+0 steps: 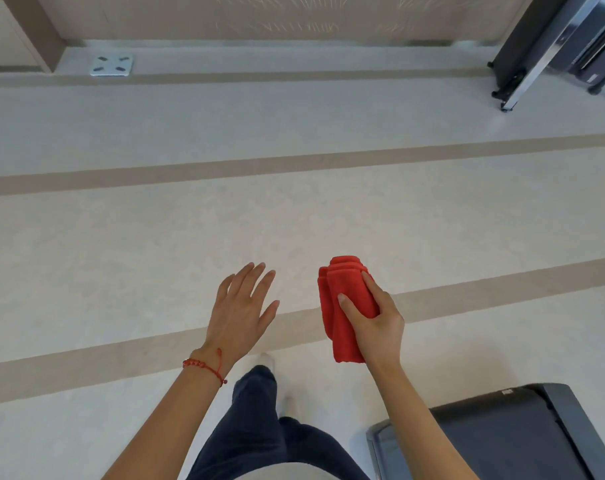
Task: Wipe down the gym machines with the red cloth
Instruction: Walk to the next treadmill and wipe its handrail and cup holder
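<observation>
My leg (259,420) is stepping across the pale floor (155,237), past a dark machine (502,441) at my right. My right hand (377,327) is clutching the folded red cloth (339,306); my left hand (240,313) is hanging open, empty. Another machine (550,46) is standing well ahead; I should be keeping the cloth folded flat before reaching it.
</observation>
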The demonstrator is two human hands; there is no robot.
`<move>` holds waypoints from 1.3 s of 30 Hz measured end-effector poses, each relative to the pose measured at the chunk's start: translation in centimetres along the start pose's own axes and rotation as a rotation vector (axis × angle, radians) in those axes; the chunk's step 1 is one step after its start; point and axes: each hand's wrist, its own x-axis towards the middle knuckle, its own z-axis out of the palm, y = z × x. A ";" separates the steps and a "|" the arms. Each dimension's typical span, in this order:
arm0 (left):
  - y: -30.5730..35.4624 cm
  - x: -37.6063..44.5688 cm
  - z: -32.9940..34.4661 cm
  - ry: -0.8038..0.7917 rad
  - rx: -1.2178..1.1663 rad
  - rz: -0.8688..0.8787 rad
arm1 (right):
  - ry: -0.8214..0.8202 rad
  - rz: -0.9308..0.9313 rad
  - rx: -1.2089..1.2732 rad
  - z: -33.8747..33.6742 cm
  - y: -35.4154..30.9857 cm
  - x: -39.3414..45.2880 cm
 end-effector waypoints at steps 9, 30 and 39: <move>-1.1 12.9 1.1 0.002 -0.034 0.258 | 0.221 0.106 0.034 1.2 -1.3 7.3; 9.1 30.3 6.6 -0.265 -0.099 0.881 | 0.883 0.430 0.163 -3.8 0.2 11.9; 19.8 32.6 10.0 -0.282 -0.156 1.030 | 1.057 0.475 0.195 -12.2 3.4 12.6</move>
